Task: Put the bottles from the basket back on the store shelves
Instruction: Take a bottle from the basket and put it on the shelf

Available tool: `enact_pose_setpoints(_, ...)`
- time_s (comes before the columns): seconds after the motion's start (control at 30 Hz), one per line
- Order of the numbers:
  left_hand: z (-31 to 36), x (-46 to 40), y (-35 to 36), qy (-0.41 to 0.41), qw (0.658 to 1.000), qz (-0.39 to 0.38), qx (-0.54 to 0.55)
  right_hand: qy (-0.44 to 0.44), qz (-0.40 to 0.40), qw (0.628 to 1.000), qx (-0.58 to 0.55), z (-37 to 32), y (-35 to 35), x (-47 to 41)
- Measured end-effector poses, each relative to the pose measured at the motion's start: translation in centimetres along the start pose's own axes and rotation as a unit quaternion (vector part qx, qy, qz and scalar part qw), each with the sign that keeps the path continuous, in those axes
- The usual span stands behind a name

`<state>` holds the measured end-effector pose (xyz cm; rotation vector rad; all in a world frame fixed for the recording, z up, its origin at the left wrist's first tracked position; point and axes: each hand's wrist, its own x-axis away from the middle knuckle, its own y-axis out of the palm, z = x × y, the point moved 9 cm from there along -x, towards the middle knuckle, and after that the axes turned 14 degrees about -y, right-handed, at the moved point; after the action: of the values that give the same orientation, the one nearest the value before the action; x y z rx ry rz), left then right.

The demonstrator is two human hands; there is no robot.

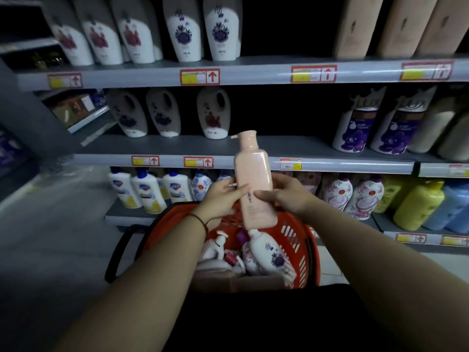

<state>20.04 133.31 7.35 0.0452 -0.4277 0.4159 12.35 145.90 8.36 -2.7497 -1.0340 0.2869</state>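
A tall pink pump bottle (252,171) stands upright above the red basket (302,240), held between both hands. My left hand (220,196) grips its left side and my right hand (284,191) grips its right side, near the lower half. Inside the basket lie several more bottles, among them a white one with a purple flower (269,252) and a small white pump bottle (215,247). The grey middle shelf (291,146) has an open dark gap right behind the pink bottle. Taller pink bottles (403,24) stand on the top shelf at the right.
White flower-print bottles (182,29) fill the top shelf's left part. White jugs with handles (213,113) and purple-labelled bottles (355,125) flank the middle gap. Yellow and blue bottles (418,207) sit low right. The basket's black handle (119,252) hangs left over grey floor.
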Motion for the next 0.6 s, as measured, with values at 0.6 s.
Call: enact_pose_setpoints(0.6,7.4,3.2,1.1,0.084,0.993,0.075,-0.025,-0.042,0.120,0.987,-0.096,-4.2,-4.0,1.4)
